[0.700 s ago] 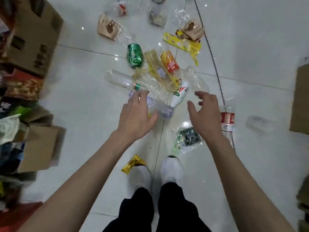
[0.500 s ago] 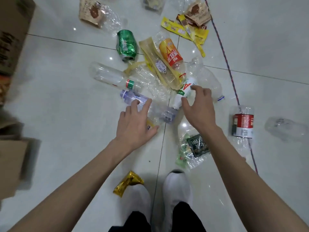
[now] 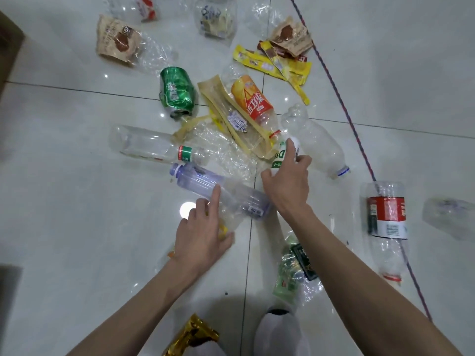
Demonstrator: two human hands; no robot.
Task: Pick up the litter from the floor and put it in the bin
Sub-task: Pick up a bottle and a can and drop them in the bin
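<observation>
Litter is strewn over the white tiled floor; no bin is in view. My right hand point(image 3: 288, 186) grips a small white bottle with a green label point(image 3: 279, 156), index finger along its side and thumb under it. My left hand point(image 3: 203, 235) lies with fingers fairly straight on a crumpled clear bottle with a yellow cap point(image 3: 227, 222). Its index fingertip touches a purple-tinted bottle point(image 3: 203, 182). Just beyond lie a clear bottle with a green and red band point(image 3: 151, 147) and an orange-labelled bottle point(image 3: 252, 101).
Around them lie a crushed green can point(image 3: 177, 91), yellow wrappers point(image 3: 277, 65), brown packets point(image 3: 118, 39), a clear bottle point(image 3: 318, 145), a red-labelled bottle point(image 3: 386, 217), a green packet point(image 3: 293, 273) and a gold wrapper point(image 3: 190, 337). A cord point(image 3: 347, 114) crosses the floor. My shoe point(image 3: 280, 330) is below.
Both hands have dropped to the litter. The right hand reached forward and closed round the small white bottle. The left hand settled onto the clear and purple bottles.
</observation>
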